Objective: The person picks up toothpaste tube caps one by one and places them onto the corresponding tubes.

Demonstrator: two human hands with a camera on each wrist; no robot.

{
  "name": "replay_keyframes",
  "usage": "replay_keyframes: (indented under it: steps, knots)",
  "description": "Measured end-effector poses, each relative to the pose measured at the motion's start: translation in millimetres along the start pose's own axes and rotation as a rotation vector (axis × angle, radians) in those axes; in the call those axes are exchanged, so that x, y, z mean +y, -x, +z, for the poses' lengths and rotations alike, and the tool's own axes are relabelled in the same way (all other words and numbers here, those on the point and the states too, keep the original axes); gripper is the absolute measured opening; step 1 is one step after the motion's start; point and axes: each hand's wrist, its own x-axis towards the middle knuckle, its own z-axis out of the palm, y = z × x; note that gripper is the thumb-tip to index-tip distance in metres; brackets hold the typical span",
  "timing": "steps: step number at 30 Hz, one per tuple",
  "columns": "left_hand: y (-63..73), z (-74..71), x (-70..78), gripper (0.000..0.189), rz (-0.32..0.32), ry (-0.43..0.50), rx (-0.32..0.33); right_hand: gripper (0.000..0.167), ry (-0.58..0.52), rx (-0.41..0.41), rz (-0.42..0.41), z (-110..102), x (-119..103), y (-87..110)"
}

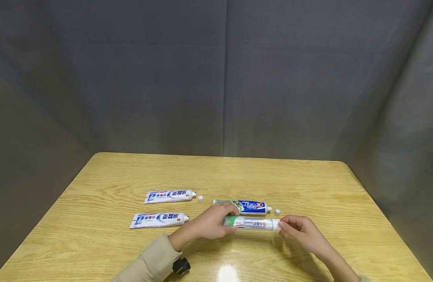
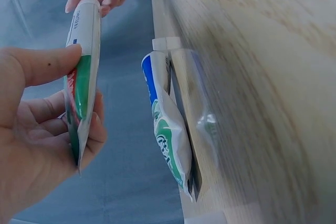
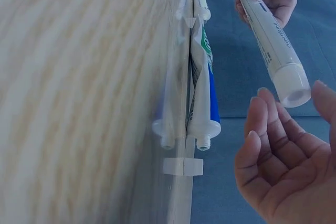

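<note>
A white and green toothpaste tube [image 1: 255,223] is held up above the table, its capped end pointing right. My left hand [image 1: 212,222] pinches its green tail end between thumb and fingers. At the other end is my right hand [image 1: 302,231], its thumb and fingers spread around the white cap [image 3: 292,86]; in the right wrist view a gap shows between fingers and cap. Just behind lies a blue and green toothpaste tube [image 1: 253,207], uncapped, partly covered by the left hand. Its loose white cap [image 1: 277,212] sits right of the nozzle.
Two white and blue toothpaste tubes [image 1: 170,196] lie at the left, nozzles to the right, the nearer tube [image 1: 158,220] beside my left forearm. A loose cap [image 1: 200,198] sits by the farther one. Grey curtains [image 1: 223,78] surround the wooden table [image 1: 132,168].
</note>
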Motion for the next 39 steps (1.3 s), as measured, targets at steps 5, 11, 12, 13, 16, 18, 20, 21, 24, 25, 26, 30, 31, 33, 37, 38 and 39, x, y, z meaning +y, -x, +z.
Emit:
replay_keyframes:
  steps: [5,11,12,13,16,18,20,21,24,25,26,30,31,33,37,38,39]
  knots:
    - [0.1,-0.3,0.6,0.025,-0.007,0.005,-0.004,0.027,0.0,0.022,0.035,0.2,0.4,1.0]
    - [0.0,0.1,1.1,0.024,-0.013,0.006,-0.009,0.03,-0.01,0.025,0.007,1.0,-2.2,0.9]
    - [-0.1,0.2,1.1,0.024,-0.013,0.007,-0.01,0.029,-0.006,0.028,0.01,1.0,-2.5,1.0]
    - [-0.1,0.5,1.1,0.024,-0.014,0.01,-0.012,0.026,-0.002,0.029,0.018,1.0,-2.8,1.1]
    - [0.0,0.9,1.4,0.024,-0.014,0.009,-0.013,0.019,0.007,0.028,0.046,0.7,-3.1,1.5]
    - [0.3,0.8,1.9,0.025,-0.015,0.009,-0.012,0.019,0.006,0.012,0.061,0.1,-3.4,1.4]
    - [0.7,0.4,2.7,0.026,-0.013,0.007,-0.009,0.023,0.003,-0.005,0.07,-0.4,-3.3,1.3]
    - [0.9,0.4,3.0,0.026,-0.012,0.009,-0.009,0.025,0.004,-0.012,0.069,-0.6,-3.0,1.1]
    - [1.4,0.2,3.6,0.026,-0.01,0.013,-0.008,0.028,0.017,-0.022,0.058,-1.1,-1.9,0.9]
    - [1.4,0.2,3.6,0.026,-0.01,0.012,-0.009,0.027,0.029,-0.014,0.052,-1.2,-1.5,0.8]
    - [1.5,0.1,3.6,0.026,-0.011,0.012,-0.009,0.025,0.034,-0.011,0.047,-1.4,-1.5,1.2]
    - [1.4,0.2,3.3,0.026,-0.015,0.008,-0.008,0.024,0.012,0.019,0.062,-1.8,-2.8,2.3]
    - [1.4,0.1,3.3,0.026,-0.015,0.009,-0.007,0.027,0.0,0.02,0.06,-1.7,-3.1,2.6]
    - [1.5,0.1,3.5,0.026,-0.013,0.014,-0.004,0.032,-0.016,0.019,0.051,-1.5,-3.1,2.6]
    - [1.4,0.6,3.5,0.026,-0.007,0.022,0.001,0.031,-0.002,0.022,0.023,-0.8,-1.9,2.1]
    - [1.3,0.6,3.6,0.026,-0.006,0.021,0.0,0.03,0.001,0.021,0.023,-0.8,-1.7,2.1]
    - [1.1,0.6,3.6,0.026,-0.004,0.018,0.0,0.028,0.0,0.022,0.03,-0.8,-1.7,2.1]
